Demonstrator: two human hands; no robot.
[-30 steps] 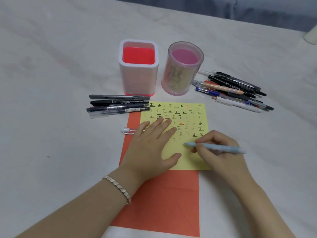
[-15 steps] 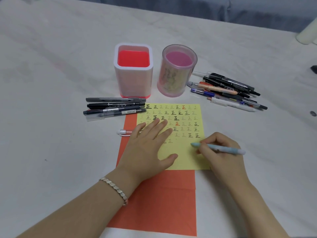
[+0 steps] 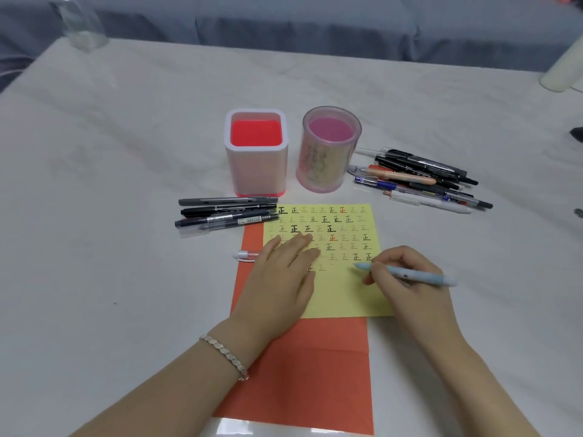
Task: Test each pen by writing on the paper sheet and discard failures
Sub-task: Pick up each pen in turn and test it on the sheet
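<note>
Our left hand (image 3: 280,279) lies flat on the yellow paper sheet (image 3: 344,294) while our right hand (image 3: 410,293) pinches the blue pen (image 3: 419,275), whose tip has slid right along the last written row leaving no clear mark, so we judge it a likely failure

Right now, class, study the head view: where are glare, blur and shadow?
Head view: glare streaks the glossy table at the bottom edge, below the orange sheet; the glass at top left is blurred; light is soft, shadows faint.
</note>
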